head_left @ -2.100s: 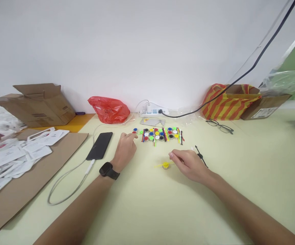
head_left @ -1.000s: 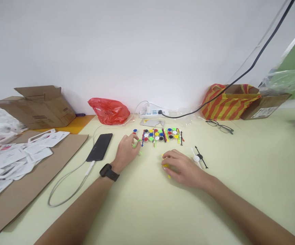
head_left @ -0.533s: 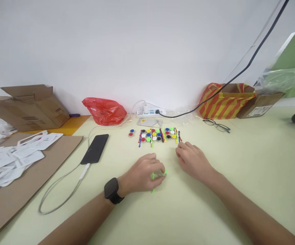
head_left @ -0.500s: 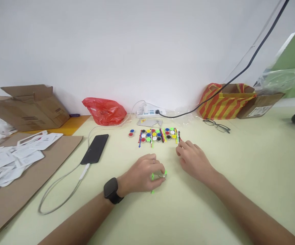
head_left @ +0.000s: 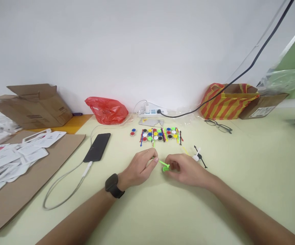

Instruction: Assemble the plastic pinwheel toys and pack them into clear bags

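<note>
We see the left hand [head_left: 138,167] pinching the green stick [head_left: 162,163] and the right hand [head_left: 185,169] pinching the green disc [head_left: 165,168] at its end, both low over the table [head_left: 162,211] (the coloured pieces [head_left: 160,134] lie beyond).

Green disc [head_left: 165,168] on tilted stick [head_left: 162,163]

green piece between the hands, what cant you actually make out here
Head view only:
- green piece: too small to tell its shape or how stick and disc join.
- right hand: its fingertips curl under, grip hidden.
- left hand: contact with the stick is blurred.
- white cards: print unreadable, cut by the left edge.
</note>
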Tool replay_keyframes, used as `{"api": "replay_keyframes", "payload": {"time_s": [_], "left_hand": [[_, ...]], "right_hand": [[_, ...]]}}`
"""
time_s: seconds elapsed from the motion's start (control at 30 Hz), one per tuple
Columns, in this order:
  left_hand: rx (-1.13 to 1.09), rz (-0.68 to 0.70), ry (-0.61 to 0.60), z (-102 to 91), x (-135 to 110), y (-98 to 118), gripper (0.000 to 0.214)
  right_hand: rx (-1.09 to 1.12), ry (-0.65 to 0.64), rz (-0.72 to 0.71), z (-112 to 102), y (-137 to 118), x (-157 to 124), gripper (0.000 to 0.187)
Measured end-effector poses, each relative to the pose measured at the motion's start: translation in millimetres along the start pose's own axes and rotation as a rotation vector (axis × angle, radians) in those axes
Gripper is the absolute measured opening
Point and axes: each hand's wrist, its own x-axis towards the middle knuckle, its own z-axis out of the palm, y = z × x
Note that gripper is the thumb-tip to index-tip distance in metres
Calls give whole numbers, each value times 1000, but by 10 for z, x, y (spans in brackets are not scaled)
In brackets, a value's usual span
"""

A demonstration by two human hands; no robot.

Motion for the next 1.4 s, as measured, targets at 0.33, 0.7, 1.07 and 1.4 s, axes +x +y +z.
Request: {"api": "replay_keyframes", "payload": {"time_s": [0.33, 0.7, 1.07, 1.4], "left_hand": [[16, 21, 85, 135, 13, -147, 15], [30, 156, -13, 172, 10, -96, 13], [107, 98, -114, 153, 13, -72, 17], [70, 75, -124, 145, -4, -79, 13]], "right_hand": [[349, 92, 24, 53, 86, 90, 29], [668, 64, 149, 82, 135, 155, 8], [593, 56, 121, 64, 171, 165, 10], [479, 16, 51, 73, 214, 157, 6]]}}
